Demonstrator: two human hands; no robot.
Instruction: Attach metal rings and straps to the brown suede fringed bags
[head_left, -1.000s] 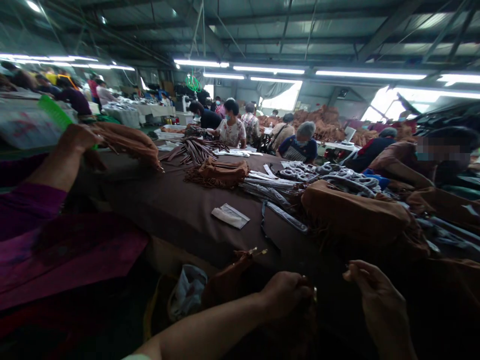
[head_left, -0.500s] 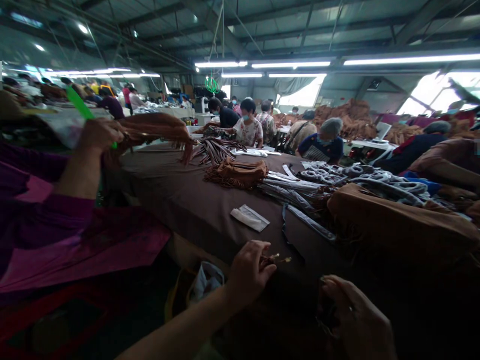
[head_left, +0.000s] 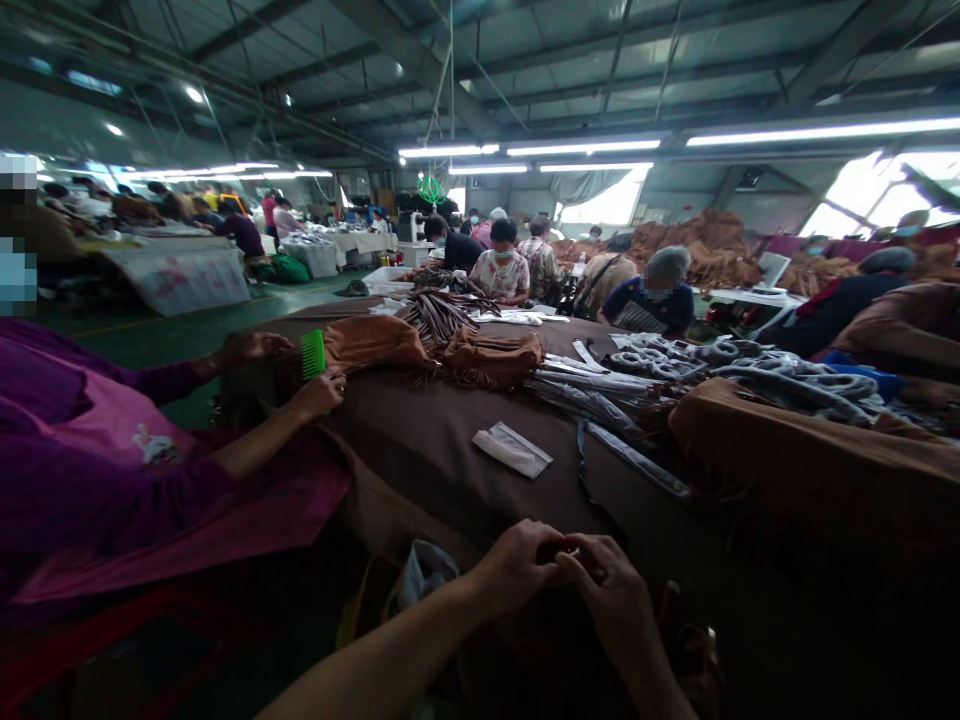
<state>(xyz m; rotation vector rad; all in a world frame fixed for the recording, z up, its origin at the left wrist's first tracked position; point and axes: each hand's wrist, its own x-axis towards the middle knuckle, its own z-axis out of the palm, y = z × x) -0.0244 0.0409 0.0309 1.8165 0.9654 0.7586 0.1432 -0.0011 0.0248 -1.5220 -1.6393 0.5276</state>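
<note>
My left hand and my right hand meet at the near edge of the brown-covered table. Their fingertips pinch together on a small object I cannot make out, with a glint of metal between them. Dark brown material lies under both hands in shadow. A small white packet rests on the table just beyond my hands.
A co-worker in purple sits at my left, holding a green comb against a tan fringed bag. More tan bags, wrapped straps and grey rings crowd the table's far and right side. Several seated people work behind.
My hands came together from apart and now pinch one small item. The co-worker lowered the bag and comb onto the table. The view shifted right.
</note>
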